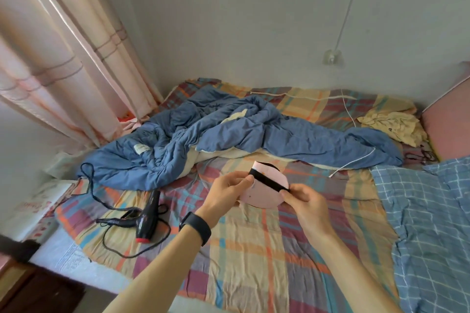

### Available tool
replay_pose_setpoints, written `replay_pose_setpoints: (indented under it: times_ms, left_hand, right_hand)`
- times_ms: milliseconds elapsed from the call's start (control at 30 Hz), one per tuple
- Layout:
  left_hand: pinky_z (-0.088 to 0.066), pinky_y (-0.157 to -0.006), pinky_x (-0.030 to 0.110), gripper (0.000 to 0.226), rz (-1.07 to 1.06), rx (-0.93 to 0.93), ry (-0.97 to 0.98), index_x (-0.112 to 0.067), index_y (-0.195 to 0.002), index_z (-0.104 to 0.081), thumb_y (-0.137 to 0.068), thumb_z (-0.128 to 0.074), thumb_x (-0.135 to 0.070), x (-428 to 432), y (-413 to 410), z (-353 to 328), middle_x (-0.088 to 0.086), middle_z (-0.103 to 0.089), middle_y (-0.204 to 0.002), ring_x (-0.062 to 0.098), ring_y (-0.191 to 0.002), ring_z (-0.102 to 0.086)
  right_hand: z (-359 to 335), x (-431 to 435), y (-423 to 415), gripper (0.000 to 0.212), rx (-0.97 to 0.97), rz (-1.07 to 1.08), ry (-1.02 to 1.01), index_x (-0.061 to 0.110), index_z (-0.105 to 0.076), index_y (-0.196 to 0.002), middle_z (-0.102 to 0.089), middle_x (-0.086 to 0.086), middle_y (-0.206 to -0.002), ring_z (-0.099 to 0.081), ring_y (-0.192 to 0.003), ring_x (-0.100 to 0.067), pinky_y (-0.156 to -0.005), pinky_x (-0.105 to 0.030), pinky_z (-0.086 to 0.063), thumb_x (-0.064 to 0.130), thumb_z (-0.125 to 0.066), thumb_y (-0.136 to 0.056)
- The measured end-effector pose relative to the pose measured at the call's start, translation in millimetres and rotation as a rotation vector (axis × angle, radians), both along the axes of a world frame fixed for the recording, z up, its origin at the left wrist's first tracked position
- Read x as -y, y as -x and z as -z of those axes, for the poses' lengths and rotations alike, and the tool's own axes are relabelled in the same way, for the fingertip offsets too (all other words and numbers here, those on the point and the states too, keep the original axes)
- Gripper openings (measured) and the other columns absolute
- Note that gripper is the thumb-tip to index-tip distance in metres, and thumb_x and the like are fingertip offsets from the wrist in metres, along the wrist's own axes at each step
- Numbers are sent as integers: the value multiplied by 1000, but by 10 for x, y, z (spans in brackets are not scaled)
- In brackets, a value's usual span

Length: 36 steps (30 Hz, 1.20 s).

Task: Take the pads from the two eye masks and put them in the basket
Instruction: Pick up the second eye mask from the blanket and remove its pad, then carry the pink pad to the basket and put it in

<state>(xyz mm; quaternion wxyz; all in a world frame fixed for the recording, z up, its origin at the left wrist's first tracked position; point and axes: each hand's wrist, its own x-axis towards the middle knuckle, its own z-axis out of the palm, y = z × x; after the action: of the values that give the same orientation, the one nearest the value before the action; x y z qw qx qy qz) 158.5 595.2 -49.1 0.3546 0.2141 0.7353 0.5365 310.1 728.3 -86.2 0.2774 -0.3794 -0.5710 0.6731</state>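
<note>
I hold a pale pink eye mask (pixel 264 197) with a black elastic strap (pixel 267 180) above the bed, near the middle of the view. My left hand (pixel 229 192), with a black band on its wrist, pinches the mask's left end. My right hand (pixel 301 198) grips the right end, where the strap meets it. The mask's pad cannot be told apart from the mask. No basket and no second mask are in view.
A checked bedsheet (pixel 254 262) covers the bed. A crumpled blue quilt (pixel 229 134) lies across the far half. A black hair dryer (pixel 147 218) with a tangled cord lies to the left. A blue checked cloth (pixel 432 223) is on the right, and a yellow cloth (pixel 391 126) far right.
</note>
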Motion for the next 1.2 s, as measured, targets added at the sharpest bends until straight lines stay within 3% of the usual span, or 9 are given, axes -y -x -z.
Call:
replay_pose_setpoints:
  times_ms: [233,400,533,633,767,867,1033,1200]
  left_hand:
    - [-49,-69,31,13,-270,-212,80,-25,-80,-69,-91,-65,-28,538,-281,106,-12,-65,-69,1,-59,-57]
    - [-51,-80,37,17,-434,-274,232,-16,-97,-69,-97,-56,-28,1207,-622,258,-1,-69,-89,19,-85,-64]
    - [-49,-75,25,20,-594,-314,295,-14,-103,-69,-98,-53,-25,1953,-795,196,-1,-67,-91,16,-84,-60]
    - [-47,-74,16,18,-712,-391,377,-18,-101,-70,-98,-54,-25,2574,-899,58,-3,-72,-93,14,-86,-64]
    - [-52,-90,32,26,-847,-494,538,-26,-119,-62,-94,-55,-29,3486,-1032,-92,-3,-72,-113,12,-101,-65]
    - [-47,-99,39,45,-916,-663,805,-29,-135,-50,-91,-55,-36,4203,-1113,-184,-3,-62,-129,19,-120,-55]
    - [-32,-114,41,54,-999,-704,1127,-28,-142,-45,-90,-52,-43,5668,-1111,-220,1,-51,-145,21,-140,-36]
    - [-27,-116,45,58,-1062,-646,1223,-28,-145,-41,-90,-49,-44,6861,-1049,-226,2,-43,-152,22,-145,-28]
  right_hand:
    - [-30,153,30,14,-37,-235,147,3,-74,-90,-79,-9,-85,-73,-71,-12,-63,-23,-59,0,-78,-77]
    - [106,604,149,23,5,-503,171,13,-76,-95,-79,-2,-82,-73,-73,-10,-62,-20,-57,2,-79,-75]
    - [64,1223,342,20,48,-763,132,15,-78,-91,-79,-5,-87,-73,-80,-17,-75,-30,-57,6,-82,-74]
    - [-75,1774,538,18,34,-931,27,16,-79,-90,-80,-4,-86,-75,-82,-19,-77,-31,-56,8,-82,-75]
    - [-316,2582,814,17,-35,-1062,-241,24,-79,-89,-78,10,-78,-73,-77,-6,-72,-18,-55,13,-81,-77]
    - [-433,3199,993,16,-97,-1123,-485,32,-78,-88,-75,23,-75,-70,-72,6,-70,-11,-52,20,-79,-78]
    - [-566,4429,1349,14,-184,-1208,-741,33,-77,-92,-76,16,-81,-70,-73,3,-74,-24,-57,26,-75,-80]
    - [-671,5505,1647,15,-283,-1204,-899,30,-77,-93,-74,10,-83,-68,-70,0,-70,-11,-49,22,-75,-80]
